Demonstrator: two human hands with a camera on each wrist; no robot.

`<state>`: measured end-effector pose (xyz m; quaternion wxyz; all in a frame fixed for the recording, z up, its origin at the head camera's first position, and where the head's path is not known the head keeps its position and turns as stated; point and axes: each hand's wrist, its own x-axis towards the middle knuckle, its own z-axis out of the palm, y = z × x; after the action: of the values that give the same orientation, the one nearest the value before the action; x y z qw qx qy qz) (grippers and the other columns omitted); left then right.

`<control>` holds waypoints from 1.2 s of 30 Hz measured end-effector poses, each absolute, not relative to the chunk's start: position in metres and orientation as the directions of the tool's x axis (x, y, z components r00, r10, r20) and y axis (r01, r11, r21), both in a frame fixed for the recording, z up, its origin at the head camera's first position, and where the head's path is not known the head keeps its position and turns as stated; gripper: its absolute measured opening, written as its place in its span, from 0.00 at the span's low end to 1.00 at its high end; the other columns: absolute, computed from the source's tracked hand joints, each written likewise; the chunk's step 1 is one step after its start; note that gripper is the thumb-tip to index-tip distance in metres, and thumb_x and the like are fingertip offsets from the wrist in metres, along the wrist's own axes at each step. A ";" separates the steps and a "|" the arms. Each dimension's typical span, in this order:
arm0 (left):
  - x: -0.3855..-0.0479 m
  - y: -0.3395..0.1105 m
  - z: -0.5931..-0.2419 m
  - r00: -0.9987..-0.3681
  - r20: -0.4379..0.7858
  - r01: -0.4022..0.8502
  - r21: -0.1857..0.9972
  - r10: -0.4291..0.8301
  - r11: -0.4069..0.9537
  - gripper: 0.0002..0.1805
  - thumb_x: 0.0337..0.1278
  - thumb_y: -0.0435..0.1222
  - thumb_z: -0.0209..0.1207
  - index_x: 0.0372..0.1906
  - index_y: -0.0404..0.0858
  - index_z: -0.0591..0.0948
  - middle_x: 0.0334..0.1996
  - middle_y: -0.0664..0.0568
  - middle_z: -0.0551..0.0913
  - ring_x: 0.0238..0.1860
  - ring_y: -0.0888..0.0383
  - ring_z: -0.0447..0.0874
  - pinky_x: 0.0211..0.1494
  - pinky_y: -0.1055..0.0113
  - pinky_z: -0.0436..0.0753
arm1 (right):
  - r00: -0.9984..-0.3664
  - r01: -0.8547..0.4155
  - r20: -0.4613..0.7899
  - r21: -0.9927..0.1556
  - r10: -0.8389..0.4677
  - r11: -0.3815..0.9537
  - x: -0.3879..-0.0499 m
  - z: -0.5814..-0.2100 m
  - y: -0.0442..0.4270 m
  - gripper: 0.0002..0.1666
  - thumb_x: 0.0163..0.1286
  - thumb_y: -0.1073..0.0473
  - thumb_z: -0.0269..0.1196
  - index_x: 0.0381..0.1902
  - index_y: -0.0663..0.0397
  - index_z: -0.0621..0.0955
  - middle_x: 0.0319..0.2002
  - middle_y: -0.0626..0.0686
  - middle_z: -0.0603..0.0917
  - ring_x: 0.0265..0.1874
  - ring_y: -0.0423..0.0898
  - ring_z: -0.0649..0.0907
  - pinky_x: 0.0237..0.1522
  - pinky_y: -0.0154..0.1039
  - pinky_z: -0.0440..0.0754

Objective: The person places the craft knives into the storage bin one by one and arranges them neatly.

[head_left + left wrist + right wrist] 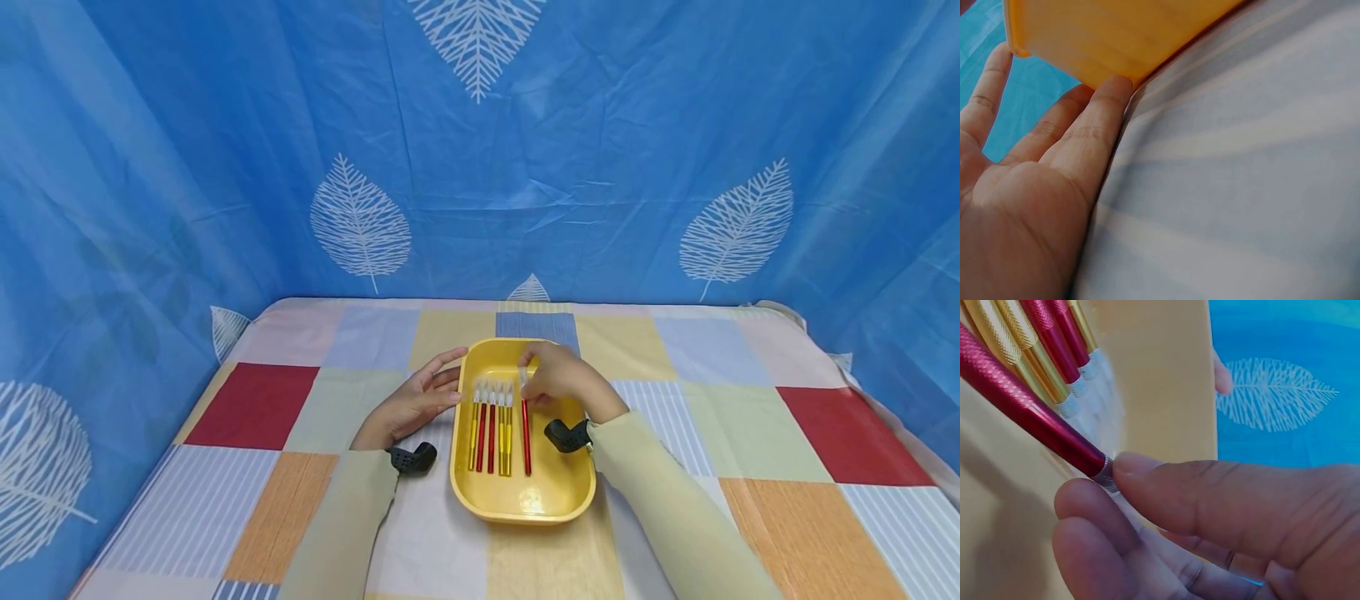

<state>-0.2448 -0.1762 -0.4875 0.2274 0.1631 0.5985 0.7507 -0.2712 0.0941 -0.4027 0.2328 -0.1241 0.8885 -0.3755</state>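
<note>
A yellow plastic tray stands on the patterned cloth. In its left half several craft knives with red and gold knurled metal handles lie side by side, their clear capped ends pointing away from me. My right hand pinches another red craft knife between thumb and fingers near its silver collar, to the right of that row. My left hand touches the tray's left side with extended fingers, seen against the outer wall in the left wrist view.
A patchwork-patterned cloth covers the table. Blue curtains with white leaf prints hang behind it and at both sides. A black wrist strap is on the left wrist, and another on the right.
</note>
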 end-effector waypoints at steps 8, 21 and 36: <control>-0.246 -0.177 -0.487 -0.840 -0.021 -0.140 0.974 0.542 -0.178 0.48 0.74 0.29 0.63 0.89 0.40 0.51 0.84 0.32 0.59 0.83 0.37 0.59 0.74 0.60 0.79 | -0.833 -0.086 -0.373 -0.641 -0.408 0.762 -0.276 -0.403 0.084 0.23 0.69 0.71 0.72 0.60 0.69 0.79 0.32 0.57 0.88 0.18 0.41 0.85 0.28 0.34 0.85; -0.246 -0.177 -0.485 -0.841 -0.028 -0.148 0.973 0.540 -0.180 0.48 0.73 0.29 0.65 0.89 0.40 0.51 0.83 0.32 0.59 0.83 0.36 0.59 0.74 0.59 0.79 | -0.824 -0.097 -0.418 -0.561 -0.382 0.822 -0.285 -0.410 0.078 0.21 0.70 0.68 0.73 0.58 0.68 0.82 0.32 0.55 0.88 0.18 0.38 0.84 0.35 0.35 0.88; -0.245 -0.176 -0.481 -0.845 -0.046 -0.160 0.972 0.533 -0.170 0.47 0.73 0.26 0.62 0.89 0.39 0.51 0.84 0.32 0.58 0.84 0.35 0.58 0.75 0.58 0.78 | -0.819 -0.048 -0.415 -0.638 -0.396 0.768 -0.278 -0.403 0.083 0.26 0.73 0.70 0.68 0.67 0.69 0.78 0.25 0.55 0.86 0.16 0.39 0.81 0.26 0.32 0.81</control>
<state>-0.2452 -0.1756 -0.4813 0.2311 0.1551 0.6012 0.7491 -0.2783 0.0826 -0.4028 0.2745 -0.1235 0.8994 -0.3170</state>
